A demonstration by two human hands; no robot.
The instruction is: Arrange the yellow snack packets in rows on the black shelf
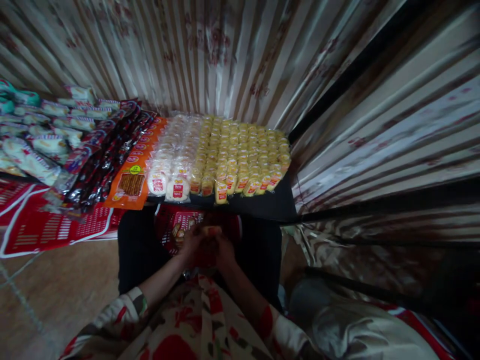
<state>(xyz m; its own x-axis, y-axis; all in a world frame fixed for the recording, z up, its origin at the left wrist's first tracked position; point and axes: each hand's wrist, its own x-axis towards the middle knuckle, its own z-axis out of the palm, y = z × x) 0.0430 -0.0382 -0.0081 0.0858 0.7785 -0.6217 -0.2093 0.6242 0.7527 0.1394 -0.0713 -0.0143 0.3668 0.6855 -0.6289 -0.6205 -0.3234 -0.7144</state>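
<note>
My left hand [191, 241] and my right hand [225, 248] meet over a red basket [162, 225] between my knees. Between their fingertips is a small wrapped snack [212, 230] with a pale and reddish face. Both hands look closed on it, though the light is dim and the fingers are partly blurred. Several small wrapped pieces [178, 232] lie in the basket, left of my left hand. The bottom of the basket is mostly hidden by my hands and shadow.
Ahead, a black table [258, 206] bears rows of yellow wrapped snacks [243, 155], white round packs [176, 187], orange packets [131, 182], dark red packets [101, 155] and white-green packs [48, 142]. Red baskets [60, 225] stand at left. A striped curtain [210, 55] hangs behind.
</note>
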